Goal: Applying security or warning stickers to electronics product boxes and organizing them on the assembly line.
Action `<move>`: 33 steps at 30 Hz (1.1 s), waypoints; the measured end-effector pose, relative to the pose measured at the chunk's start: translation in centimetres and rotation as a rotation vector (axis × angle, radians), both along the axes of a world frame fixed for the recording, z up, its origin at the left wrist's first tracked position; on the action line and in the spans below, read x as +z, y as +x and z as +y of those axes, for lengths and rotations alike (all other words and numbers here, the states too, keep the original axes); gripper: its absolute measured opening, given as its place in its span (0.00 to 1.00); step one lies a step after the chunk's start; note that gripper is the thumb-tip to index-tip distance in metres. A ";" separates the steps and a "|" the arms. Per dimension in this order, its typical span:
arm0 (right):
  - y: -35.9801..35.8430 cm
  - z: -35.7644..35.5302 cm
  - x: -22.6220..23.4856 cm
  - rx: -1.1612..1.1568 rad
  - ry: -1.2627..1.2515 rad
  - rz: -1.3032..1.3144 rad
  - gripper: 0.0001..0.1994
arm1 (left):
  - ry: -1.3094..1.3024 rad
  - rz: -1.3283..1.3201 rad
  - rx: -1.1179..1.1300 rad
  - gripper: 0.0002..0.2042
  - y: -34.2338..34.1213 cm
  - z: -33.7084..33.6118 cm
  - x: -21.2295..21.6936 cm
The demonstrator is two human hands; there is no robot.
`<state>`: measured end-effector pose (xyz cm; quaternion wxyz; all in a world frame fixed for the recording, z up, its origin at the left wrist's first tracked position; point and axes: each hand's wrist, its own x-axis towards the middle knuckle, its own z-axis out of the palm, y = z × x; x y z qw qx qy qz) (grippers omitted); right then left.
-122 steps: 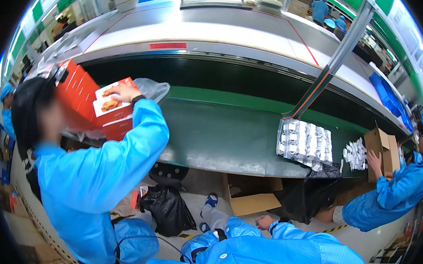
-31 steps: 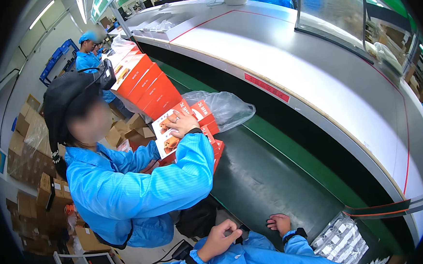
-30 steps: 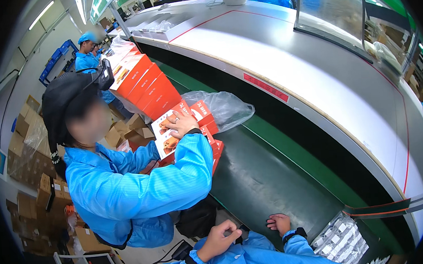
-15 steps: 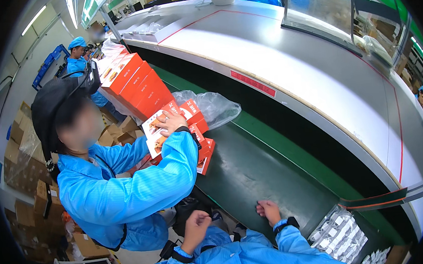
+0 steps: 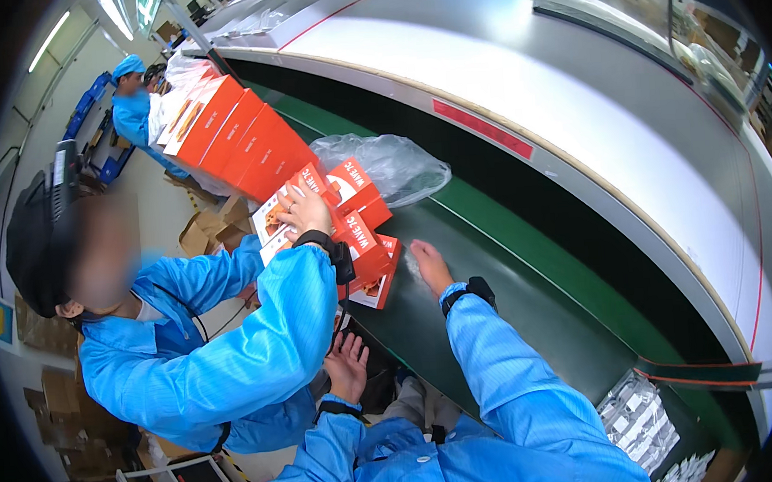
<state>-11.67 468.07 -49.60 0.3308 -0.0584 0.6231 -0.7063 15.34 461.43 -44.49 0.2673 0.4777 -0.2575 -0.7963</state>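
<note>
- Your right hand (image 5: 429, 267): fingers flat, holding nothing, on the green belt (image 5: 514, 313).
- Red boxes (image 5: 364, 242) just left of it; that hand's nearer.
- Left hand (image 5: 349, 367): open, empty, below the belt edge.

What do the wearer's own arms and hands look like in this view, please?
Both arms come up from the lower edge in bright blue, slightly shiny work-coat sleeves with creased fabric. The right hand is bare, with a black band like a watch at the wrist. The left hand is bare too, with a dark cuff or band at the sleeve end. No gloves show on either hand.
</note>
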 end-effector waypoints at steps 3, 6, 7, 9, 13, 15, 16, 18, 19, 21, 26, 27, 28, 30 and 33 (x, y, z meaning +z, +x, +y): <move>-1.7 -2.5 2.2 -0.027 -0.061 0.084 0.26 | -0.088 0.032 -0.006 0.29 -0.2 -2.2 -0.9; -4.9 -5.0 2.8 -0.074 -0.120 0.184 0.27 | -0.124 0.065 0.014 0.27 -1.2 -3.8 -2.1; -5.5 -5.7 3.7 -0.034 -0.153 0.162 0.29 | -0.098 0.041 0.051 0.30 -1.8 -4.2 -1.6; -6.2 -7.1 5.1 -0.008 -0.175 0.137 0.29 | -0.042 -0.002 0.103 0.27 -2.9 -4.9 -0.5; -7.1 -8.0 7.0 0.075 -0.183 0.112 0.32 | -0.087 0.076 0.161 0.24 -3.4 -6.7 -1.6; -7.3 -8.1 7.1 0.107 -0.187 0.100 0.33 | -0.193 0.132 0.142 0.22 -3.0 -6.9 -2.5; -7.5 -8.2 6.8 0.115 -0.204 0.109 0.33 | -0.305 0.191 0.106 0.20 -3.1 -7.5 -3.7; -6.5 -9.5 7.5 0.178 -0.224 0.022 0.33 | -0.835 0.059 -0.225 0.18 1.6 -11.0 -10.6; -6.6 -8.9 7.9 0.176 -0.208 0.024 0.33 | -0.952 -0.230 -0.272 0.19 0.6 -9.6 -10.7; -5.0 -9.5 10.2 0.237 -0.198 -0.067 0.33 | -1.123 -0.573 -0.357 0.21 3.9 -10.0 -13.4; -8.4 -5.2 1.8 0.266 -0.063 0.056 0.40 | -0.654 -0.284 -0.255 0.24 0.4 -2.3 -12.4; -7.9 -3.9 1.5 0.244 -0.029 -0.023 0.40 | -0.497 -0.232 -0.249 0.25 0.9 -1.5 -10.7; -7.1 -2.6 1.1 0.224 0.003 -0.103 0.40 | -0.359 -0.189 -0.243 0.25 1.9 -1.0 -9.4; -4.8 0.5 -0.4 0.173 0.024 -0.142 0.37 | -0.117 -0.121 -0.243 0.25 4.1 0.1 -7.1; 0.2 6.9 -2.0 0.069 0.017 -0.211 0.28 | 0.142 -0.072 -0.303 0.26 6.3 1.6 -6.1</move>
